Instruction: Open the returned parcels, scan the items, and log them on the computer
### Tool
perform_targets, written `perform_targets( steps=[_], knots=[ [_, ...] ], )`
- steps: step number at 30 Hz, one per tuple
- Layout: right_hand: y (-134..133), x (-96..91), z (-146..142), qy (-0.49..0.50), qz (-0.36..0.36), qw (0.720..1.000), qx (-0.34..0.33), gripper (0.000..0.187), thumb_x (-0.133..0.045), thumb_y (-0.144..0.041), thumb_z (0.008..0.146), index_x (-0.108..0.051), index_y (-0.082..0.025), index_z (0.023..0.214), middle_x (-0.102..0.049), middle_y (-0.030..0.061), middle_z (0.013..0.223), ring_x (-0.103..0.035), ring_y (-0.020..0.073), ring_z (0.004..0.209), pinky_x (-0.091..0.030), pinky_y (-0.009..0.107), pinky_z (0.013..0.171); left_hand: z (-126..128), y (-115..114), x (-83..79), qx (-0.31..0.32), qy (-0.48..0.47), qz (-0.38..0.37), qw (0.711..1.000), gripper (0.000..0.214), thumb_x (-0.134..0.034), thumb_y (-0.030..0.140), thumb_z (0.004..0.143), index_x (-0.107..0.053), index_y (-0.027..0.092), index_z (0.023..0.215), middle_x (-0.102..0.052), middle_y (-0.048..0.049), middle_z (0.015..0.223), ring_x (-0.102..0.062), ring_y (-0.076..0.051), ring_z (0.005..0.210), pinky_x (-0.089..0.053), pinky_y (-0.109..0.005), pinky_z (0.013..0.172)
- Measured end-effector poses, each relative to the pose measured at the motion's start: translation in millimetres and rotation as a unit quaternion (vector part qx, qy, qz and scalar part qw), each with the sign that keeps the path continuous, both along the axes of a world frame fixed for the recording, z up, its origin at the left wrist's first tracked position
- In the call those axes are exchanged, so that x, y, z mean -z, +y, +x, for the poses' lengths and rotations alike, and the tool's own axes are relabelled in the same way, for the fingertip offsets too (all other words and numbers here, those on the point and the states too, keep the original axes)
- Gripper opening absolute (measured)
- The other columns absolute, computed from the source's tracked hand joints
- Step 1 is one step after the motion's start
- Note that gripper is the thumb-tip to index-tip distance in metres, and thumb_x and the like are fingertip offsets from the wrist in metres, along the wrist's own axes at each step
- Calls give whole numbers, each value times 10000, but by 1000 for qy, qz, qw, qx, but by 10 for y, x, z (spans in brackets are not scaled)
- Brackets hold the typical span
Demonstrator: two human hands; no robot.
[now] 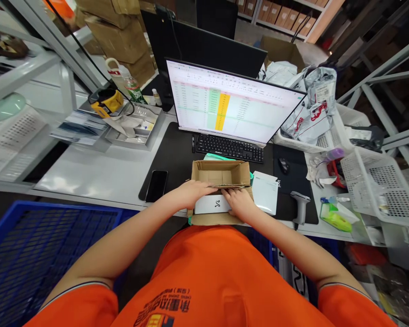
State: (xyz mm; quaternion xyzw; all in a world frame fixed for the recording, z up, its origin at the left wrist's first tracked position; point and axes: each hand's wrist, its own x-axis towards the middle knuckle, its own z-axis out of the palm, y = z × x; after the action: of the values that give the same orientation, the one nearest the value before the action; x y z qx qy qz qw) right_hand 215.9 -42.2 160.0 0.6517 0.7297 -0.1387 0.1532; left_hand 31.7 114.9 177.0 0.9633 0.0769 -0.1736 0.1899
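An opened cardboard box point(221, 167) sits at the desk's front edge, close against my body. In its near part lies a white box point(207, 205) with a black squiggle mark. My left hand point(193, 193) grips the cardboard from the left, its fingers along the middle flap above the white box. From the right, my right hand point(239, 200) holds the same flap, fingers bent over its edge and beside the white box's right end. Some fingertips of both hands are hidden by cardboard. A flat white packet point(265, 193) lies just right of the cardboard box.
Behind stand a keyboard point(230, 148) and a monitor point(231, 102) showing a spreadsheet. A phone point(157, 186) lies left; a mouse point(284, 166) and barcode scanner point(300, 206) are right. White baskets point(378, 181) line the right side. A blue crate point(51, 254) stands lower left.
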Motion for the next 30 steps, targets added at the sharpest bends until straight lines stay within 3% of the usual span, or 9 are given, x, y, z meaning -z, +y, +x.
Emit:
perform_targets(
  steps=[3,6,12,15,19,22,25,27,30],
  knots=[
    [-38,50,-62,-11,37,999,-38,606,-455,-181,960,-357,-58,1545,-602,247,1315,-571,305,1176,-396,434,1030,-22,-9,-45,8,5,2,1000,1047,-750,20,617,-368,319,1545,-415,-111,1616,-540,-284,1368,-449,-363,1075],
    [-40,86,-76,3,54,998,-16,585,-336,-140,980,-345,-87,1562,-577,246,1351,-551,311,1194,-399,440,1003,-27,-7,-47,6,-3,0,1000,1086,-765,16,597,-351,327,1552,-409,-106,1620,-534,-275,1372,-453,-352,1064],
    [46,23,26,44,51,997,-20,665,-582,-211,901,-396,-130,1534,-598,212,1310,-519,344,1200,-398,496,1036,-35,48,11,-2,-37,-8,999,1046,-767,57,612,-374,324,1544,-490,-90,1567,-532,-249,1376,-429,-335,1094],
    [-44,-91,128,157,124,980,-20,693,-690,-274,850,-434,-144,1482,-569,183,1377,-497,335,1245,-401,519,1070,-119,67,-32,-32,-38,-16,999,983,-754,59,629,-421,306,1521,-533,-96,1531,-592,-250,1309,-452,-336,1070],
    [-254,-238,229,349,259,901,9,666,-705,-302,865,-397,-223,1451,-547,151,1408,-481,282,1312,-416,509,1111,-319,80,-115,-78,-84,-50,992,799,-734,111,709,-517,298,1455,-567,-92,1501,-607,-245,1293,-455,-348,1080],
    [-341,-279,311,440,282,851,49,618,-752,-352,837,-432,-262,1358,-564,137,1381,-518,271,1307,-431,515,1112,-454,107,-145,-96,-119,-88,984,702,-694,108,750,-566,294,1415,-593,-74,1477,-597,-234,1307,-452,-352,1093],
    [-360,-281,468,525,278,789,152,672,-822,-444,757,-448,-258,1283,-575,140,1361,-555,274,1293,-440,506,1118,-536,119,-125,-132,-117,-114,978,586,-588,70,799,-635,296,1338,-668,-38,1386,-648,-223,1232,-491,-334,1044],
    [-364,-280,600,576,298,724,237,747,-854,-507,692,-454,-254,1270,-585,144,1352,-566,281,1285,-449,498,1116,-583,93,-88,-143,-114,-104,978,577,-526,48,812,-659,318,1305,-686,-6,1359,-661,-209,1212,-498,-328,1041],
    [-398,-258,758,637,344,575,381,724,-796,-614,707,-492,-256,1258,-623,125,1306,-615,272,1199,-526,473,1024,-696,9,-16,-178,-120,-28,976,690,-447,-7,779,-627,327,1355,-650,5,1413,-621,-183,1283,-467,-343,1108]
  ],
)
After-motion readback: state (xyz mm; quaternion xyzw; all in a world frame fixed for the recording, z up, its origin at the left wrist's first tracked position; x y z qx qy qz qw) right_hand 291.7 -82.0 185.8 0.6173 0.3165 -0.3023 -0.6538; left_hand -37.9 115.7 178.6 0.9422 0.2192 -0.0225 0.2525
